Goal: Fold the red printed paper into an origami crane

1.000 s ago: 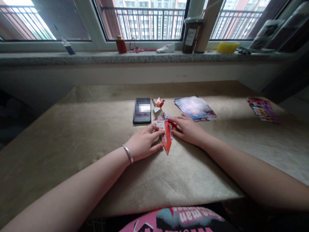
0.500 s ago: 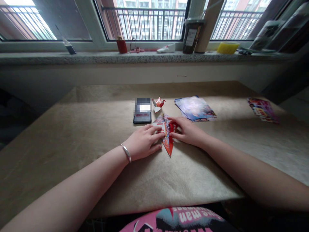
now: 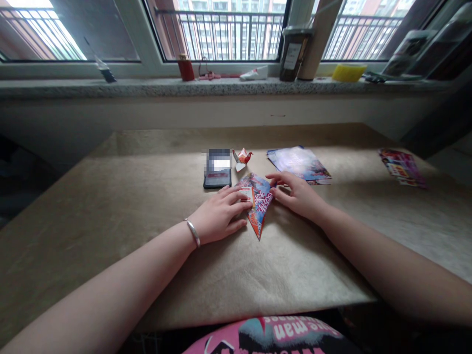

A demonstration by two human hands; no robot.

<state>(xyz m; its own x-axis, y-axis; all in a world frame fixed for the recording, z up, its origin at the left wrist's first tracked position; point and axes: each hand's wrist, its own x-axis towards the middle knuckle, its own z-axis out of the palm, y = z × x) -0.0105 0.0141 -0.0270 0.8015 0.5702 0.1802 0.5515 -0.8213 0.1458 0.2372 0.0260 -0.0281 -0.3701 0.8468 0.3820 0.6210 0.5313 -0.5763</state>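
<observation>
A sheet of patterned paper [image 3: 262, 199], folded to a point at its near end, lies on the table between my hands. My left hand [image 3: 221, 212] lies flat across its left part, fingers stretched out and pressing it down. At the paper's right corner, the thumb and forefinger of my right hand [image 3: 295, 192] close on the edge. The right flap is spread out, showing a blue and pink print. Just beyond the paper stands a small red and white folded paper bird [image 3: 242, 158]. A dark phone [image 3: 217, 181] lies left of the bird, its screen partly blurred.
Several printed sheets [image 3: 300, 164] lie stacked behind my right hand. Farther right is another pile of colourful paper [image 3: 401, 169]. The window sill [image 3: 147, 89] beyond the table holds a red bottle [image 3: 186, 68], a dark lidded container [image 3: 293, 54] and a yellow object [image 3: 348, 73].
My right hand has moved slightly right and away from me, with the paper's right flap unfolding outward. The red side has turned out of view. My left hand stays in place.
</observation>
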